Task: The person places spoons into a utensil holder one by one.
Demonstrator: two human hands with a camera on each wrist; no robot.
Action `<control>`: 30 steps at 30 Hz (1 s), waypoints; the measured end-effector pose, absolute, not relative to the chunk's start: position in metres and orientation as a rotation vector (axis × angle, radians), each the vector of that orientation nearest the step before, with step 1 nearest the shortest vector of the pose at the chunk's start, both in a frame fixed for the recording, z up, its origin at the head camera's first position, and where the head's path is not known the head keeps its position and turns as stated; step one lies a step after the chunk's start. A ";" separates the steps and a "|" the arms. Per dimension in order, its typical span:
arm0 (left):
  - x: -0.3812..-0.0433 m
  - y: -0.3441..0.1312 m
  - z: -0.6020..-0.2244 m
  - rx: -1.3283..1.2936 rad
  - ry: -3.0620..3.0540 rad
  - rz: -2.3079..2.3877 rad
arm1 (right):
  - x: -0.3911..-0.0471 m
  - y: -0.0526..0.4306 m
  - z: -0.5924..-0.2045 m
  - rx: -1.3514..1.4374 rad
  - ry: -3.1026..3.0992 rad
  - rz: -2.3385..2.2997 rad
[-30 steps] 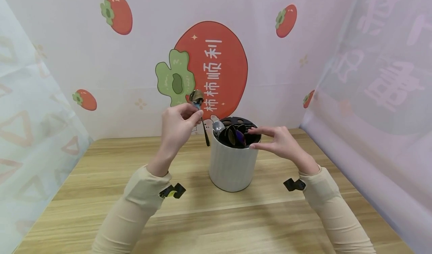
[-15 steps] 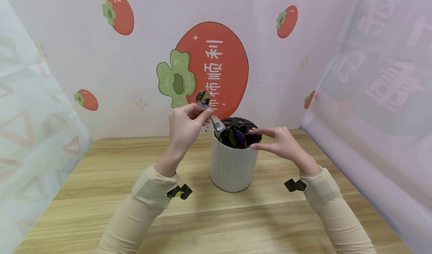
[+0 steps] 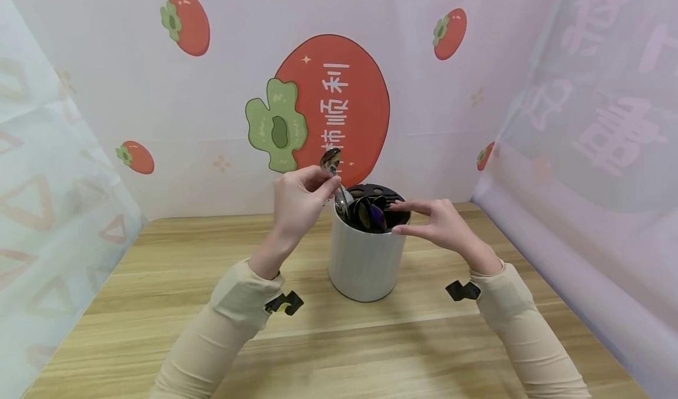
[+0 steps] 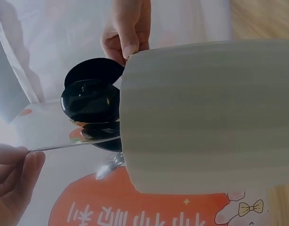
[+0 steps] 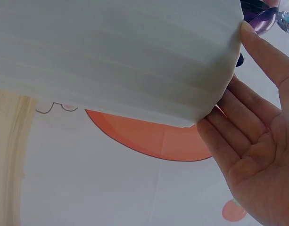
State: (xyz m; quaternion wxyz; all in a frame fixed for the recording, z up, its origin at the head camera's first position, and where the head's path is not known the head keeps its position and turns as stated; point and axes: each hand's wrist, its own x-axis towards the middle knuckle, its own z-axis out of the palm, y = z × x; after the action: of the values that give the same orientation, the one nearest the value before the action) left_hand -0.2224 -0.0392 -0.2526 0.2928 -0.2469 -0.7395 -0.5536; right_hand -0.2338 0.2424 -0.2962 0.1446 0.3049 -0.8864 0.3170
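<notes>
A white ribbed utensil holder (image 3: 365,269) with a black top stands upright on the table. My left hand (image 3: 299,202) pinches a shiny spoon (image 3: 331,159) with thumb and fingertips, at the holder's left rim. The bowl of this spoon points up, and its thin handle (image 4: 73,145) runs down into the holder, where the lower end is hidden. My right hand (image 3: 436,225) holds the right side of the rim between thumb and fingers, as the right wrist view shows up close. Inside stand several spoons, one with a purple bowl (image 3: 378,216).
The wooden table (image 3: 339,352) lies under both forearms. A pale cloth backdrop (image 3: 222,93) printed with red persimmons hangs behind the holder, with further cloth at both sides. A black device (image 3: 462,291) sits by each wrist.
My left hand has moved right with the spoon, and then slightly down, bringing the handle from outside the holder into its left side. My right hand stays at the rim.
</notes>
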 end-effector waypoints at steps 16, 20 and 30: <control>-0.224 -0.033 -0.258 -0.695 -2.068 -1.314 | -0.233 0.243 -0.296 0.869 -2.563 0.893; -0.224 -0.032 -0.260 -0.690 -2.113 -1.276 | -0.232 0.243 -0.296 0.866 -2.564 0.890; -0.226 -0.032 -0.266 -0.706 -2.119 -1.209 | -0.233 0.242 -0.296 0.867 -2.570 0.903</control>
State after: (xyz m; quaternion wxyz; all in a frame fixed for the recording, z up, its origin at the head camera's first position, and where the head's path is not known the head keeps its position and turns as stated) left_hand -0.2258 -0.0317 -0.2659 0.2964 -0.2657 -0.7968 -0.4545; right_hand -0.2327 0.2424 -0.2961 0.1410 0.3003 -0.8900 0.3127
